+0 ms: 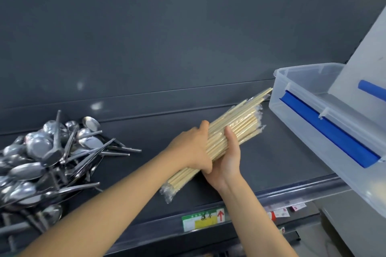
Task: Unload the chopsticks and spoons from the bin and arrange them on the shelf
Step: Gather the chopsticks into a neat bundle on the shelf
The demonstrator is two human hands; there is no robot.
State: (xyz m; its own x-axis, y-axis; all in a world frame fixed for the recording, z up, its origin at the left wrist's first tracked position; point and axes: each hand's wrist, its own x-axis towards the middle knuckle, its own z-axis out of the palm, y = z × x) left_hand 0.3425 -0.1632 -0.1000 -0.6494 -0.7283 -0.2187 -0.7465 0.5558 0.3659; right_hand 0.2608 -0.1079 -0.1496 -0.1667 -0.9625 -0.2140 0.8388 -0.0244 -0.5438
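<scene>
On the front edge of the shelf [146, 228], right of its middle, sits 1 label [203, 221] with a green strip on top and a white and yellow field below. The green strip's small print is too blurred to read. 2 dark handwritten characters [206, 216] stand on it; the second looks like 子, the first is unclear. A red arrow [220, 215] at its right end points up. Farther right, small red-and-white tags [279, 213] are unreadable.

Even overhead light, soft glare spots on shelf back panel [96, 105], wide-angle bending edges, slight softness.
</scene>
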